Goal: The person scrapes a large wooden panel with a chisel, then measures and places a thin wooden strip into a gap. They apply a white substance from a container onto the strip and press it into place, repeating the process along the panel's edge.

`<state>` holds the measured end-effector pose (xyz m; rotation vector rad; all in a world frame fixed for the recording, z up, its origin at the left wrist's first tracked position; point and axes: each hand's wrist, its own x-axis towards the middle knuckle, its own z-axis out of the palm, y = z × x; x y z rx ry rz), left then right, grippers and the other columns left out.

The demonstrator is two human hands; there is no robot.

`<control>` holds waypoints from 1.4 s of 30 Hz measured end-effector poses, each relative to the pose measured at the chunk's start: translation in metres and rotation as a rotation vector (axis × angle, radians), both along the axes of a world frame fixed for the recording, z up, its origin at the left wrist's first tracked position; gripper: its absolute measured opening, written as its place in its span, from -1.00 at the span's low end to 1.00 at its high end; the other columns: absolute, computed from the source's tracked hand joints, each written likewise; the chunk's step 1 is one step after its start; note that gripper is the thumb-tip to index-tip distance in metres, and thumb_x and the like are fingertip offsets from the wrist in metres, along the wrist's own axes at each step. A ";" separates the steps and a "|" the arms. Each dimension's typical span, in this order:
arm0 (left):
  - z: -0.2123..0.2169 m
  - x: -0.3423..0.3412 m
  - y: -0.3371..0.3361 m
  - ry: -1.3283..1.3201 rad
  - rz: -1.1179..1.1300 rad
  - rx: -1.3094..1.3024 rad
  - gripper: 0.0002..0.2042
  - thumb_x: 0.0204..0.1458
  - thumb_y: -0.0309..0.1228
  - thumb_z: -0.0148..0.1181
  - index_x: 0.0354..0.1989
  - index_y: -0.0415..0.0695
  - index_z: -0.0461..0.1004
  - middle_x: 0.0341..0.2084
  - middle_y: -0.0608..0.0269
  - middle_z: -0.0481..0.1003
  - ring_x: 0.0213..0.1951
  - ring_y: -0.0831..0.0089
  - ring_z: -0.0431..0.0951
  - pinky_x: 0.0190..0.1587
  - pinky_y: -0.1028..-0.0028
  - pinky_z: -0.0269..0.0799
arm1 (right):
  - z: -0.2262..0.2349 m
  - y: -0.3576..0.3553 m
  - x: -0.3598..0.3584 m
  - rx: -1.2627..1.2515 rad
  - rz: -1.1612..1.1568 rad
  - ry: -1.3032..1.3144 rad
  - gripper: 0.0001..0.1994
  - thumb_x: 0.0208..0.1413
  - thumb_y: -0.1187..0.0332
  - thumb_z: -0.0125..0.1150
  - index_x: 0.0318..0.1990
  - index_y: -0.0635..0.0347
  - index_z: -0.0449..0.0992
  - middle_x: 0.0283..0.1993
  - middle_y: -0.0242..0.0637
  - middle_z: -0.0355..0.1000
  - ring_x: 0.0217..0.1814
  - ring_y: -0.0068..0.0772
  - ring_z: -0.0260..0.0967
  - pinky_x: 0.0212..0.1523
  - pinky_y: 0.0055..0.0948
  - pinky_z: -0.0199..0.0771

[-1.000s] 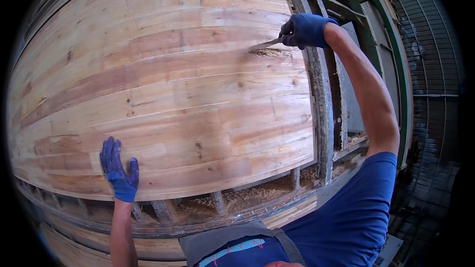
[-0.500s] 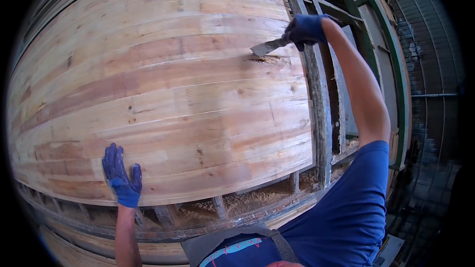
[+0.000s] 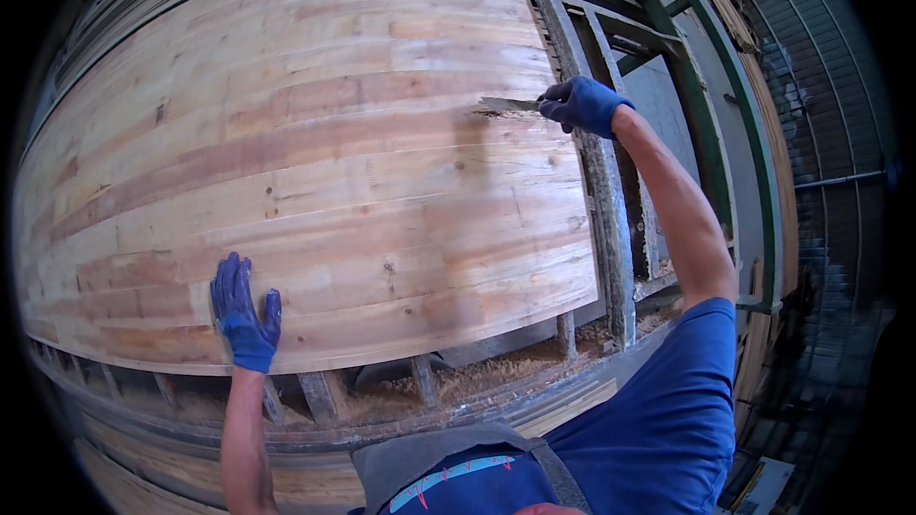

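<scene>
A broad glued wooden panel fills the view from nine o'clock to the centre, lying on a metal frame with sawdust under its near edge. At five o'clock is the person's blue shirt. The right hand, in a blue glove, sits at one o'clock, fingers curled tight around the handle of a scraper whose flat blade touches the panel's surface. The left hand, also gloved, lies flat at seven o'clock on the panel's near edge, fingers together, thumb apart.

Scraper on panel far right; left hand near edge.
</scene>
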<state>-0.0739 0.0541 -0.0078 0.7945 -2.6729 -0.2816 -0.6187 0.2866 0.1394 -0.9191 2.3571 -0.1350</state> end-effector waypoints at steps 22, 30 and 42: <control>0.013 -0.012 0.001 -0.058 0.003 0.018 -0.48 0.12 -0.33 0.13 0.26 -0.28 0.29 0.28 -0.13 0.27 0.34 -0.05 0.22 0.38 0.06 0.01 | 0.028 -0.052 -0.002 0.293 0.415 0.345 -0.74 0.11 0.12 0.19 -0.12 -0.07 0.65 -0.23 -0.26 0.61 -0.15 -0.19 0.56 -0.07 -0.28 0.52; 0.007 -0.011 0.001 -0.067 0.016 0.054 -0.44 0.09 -0.32 0.16 0.29 -0.24 0.27 0.32 -0.08 0.24 0.36 -0.04 0.17 0.40 0.05 -0.05 | 0.020 -0.060 -0.012 0.283 0.456 0.262 -0.74 0.14 0.16 0.22 -0.11 0.03 0.65 -0.37 -0.22 0.59 -0.35 -0.23 0.55 -0.21 -0.30 0.52; 0.013 -0.010 0.006 -0.068 0.012 0.045 -0.42 0.07 -0.36 0.18 0.29 -0.26 0.26 0.32 -0.10 0.23 0.37 -0.05 0.16 0.40 0.03 -0.06 | -0.017 0.006 -0.033 -0.027 -0.262 -0.300 -0.72 0.20 0.13 0.18 -0.14 0.12 0.64 -0.61 -0.40 0.48 -0.70 -0.67 0.22 -0.67 -0.57 0.19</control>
